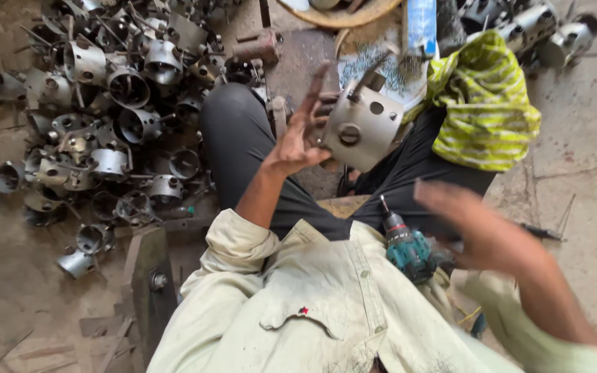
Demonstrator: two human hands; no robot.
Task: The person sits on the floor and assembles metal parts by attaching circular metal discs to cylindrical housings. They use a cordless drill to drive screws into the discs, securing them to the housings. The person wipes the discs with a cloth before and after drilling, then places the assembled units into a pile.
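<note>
Head view: the left hand [298, 135] is raised over the person's lap with fingers spread wide, fingertips and palm against the side of a grey metal housing [362, 128] that it supports above the knees. Right hand [481, 231] is motion-blurred, apparently loosely spread and holding nothing, just beside a teal cordless drill [409, 250] resting on the lap. A heap of similar metal housings [119, 103] lies on the floor beyond the left hand.

— That housing [362, 131] against the left hand [298, 138]: what's it made of?
— Dull grey metal, matt, smooth-faced with drilled holes.
— And the pile of parts [105, 117] left of it?
— Same metal, grimier.
— The drill [409, 252] below it?
— Teal plastic, slightly glossy. The cloth [485, 103] to its right is soft striped fabric; the floor [8, 276] is rough, dusty concrete.
</note>
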